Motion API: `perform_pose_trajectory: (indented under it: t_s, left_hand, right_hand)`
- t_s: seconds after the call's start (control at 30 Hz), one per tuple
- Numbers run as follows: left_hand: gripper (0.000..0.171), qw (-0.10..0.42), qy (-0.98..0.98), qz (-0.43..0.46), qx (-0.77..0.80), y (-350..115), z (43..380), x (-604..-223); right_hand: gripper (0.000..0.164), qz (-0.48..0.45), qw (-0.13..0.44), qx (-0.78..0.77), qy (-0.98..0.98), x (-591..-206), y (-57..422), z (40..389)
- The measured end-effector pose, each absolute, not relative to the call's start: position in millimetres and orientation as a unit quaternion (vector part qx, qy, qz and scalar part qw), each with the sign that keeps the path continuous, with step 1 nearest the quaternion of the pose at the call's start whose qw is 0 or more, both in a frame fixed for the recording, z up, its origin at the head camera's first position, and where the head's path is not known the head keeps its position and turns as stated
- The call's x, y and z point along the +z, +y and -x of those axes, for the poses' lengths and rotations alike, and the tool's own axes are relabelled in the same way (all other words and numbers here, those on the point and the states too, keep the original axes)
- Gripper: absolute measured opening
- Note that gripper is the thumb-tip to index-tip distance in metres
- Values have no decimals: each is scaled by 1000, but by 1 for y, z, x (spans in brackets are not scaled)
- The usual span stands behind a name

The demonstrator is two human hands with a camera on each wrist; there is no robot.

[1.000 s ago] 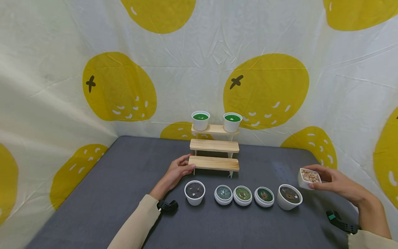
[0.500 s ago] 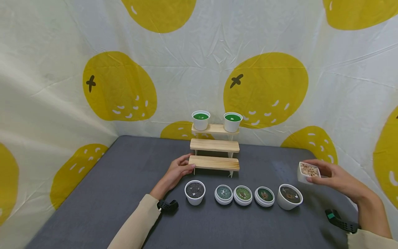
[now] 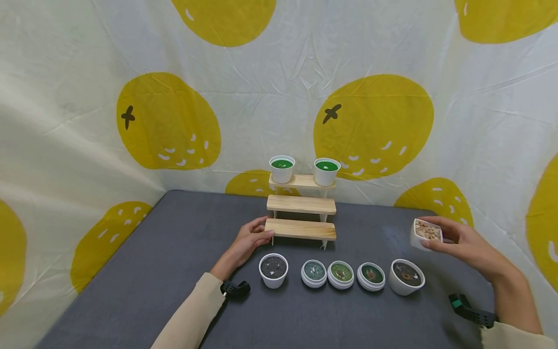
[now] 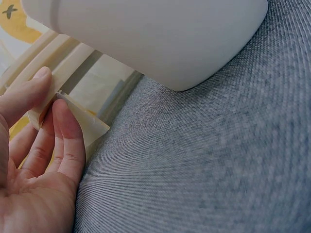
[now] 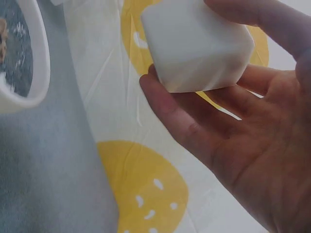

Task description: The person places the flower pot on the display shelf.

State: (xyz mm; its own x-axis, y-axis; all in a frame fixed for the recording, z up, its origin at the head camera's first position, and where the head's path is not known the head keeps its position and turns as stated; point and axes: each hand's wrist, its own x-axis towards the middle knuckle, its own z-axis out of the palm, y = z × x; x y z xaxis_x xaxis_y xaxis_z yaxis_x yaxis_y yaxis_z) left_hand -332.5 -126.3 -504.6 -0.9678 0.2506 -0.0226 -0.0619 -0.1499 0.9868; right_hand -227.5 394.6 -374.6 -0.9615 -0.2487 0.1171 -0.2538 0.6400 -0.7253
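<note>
A three-step wooden stand (image 3: 301, 204) rises at the middle back of the table. My left hand (image 3: 244, 244) pinches the left end of its lowest step; in the left wrist view the thumb (image 4: 36, 90) lies on top and fingers are beneath. At the right, my right hand (image 3: 468, 247) holds a small white angular pot (image 3: 426, 234) filled with pale chips, raised above the table. The right wrist view shows the pot's smooth white wall (image 5: 199, 48) between thumb and fingers. Two white cups with green filling, a left cup (image 3: 282, 169) and a right cup (image 3: 326, 172), stand on the top step.
Before the stand sits a white cup (image 3: 273, 270) with dark filling. To its right are three low white jars: blue-grey (image 3: 314, 274), mossy green (image 3: 341, 275) and dark green (image 3: 371, 277). A larger dark-filled cup (image 3: 406, 277) ends the row. A fruit-print cloth (image 3: 261, 116) hangs behind.
My right hand has moved left and slightly up with the white pot. The left hand stays at the lowest step, and the stand and cups have not moved.
</note>
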Motion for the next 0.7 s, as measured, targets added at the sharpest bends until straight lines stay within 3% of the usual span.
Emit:
perform_pose_trajectory:
  t_s: [0.33,0.7]
  left_hand:
    - [69,113,639,-82,756,-126,331,-505]
    - [69,109,641,-77,756,-127,332,-505]
  right_hand:
    - [48,-166,47,416,-893,-370,368,230]
    - [57,-173,34,370,-912,-342,329,249]
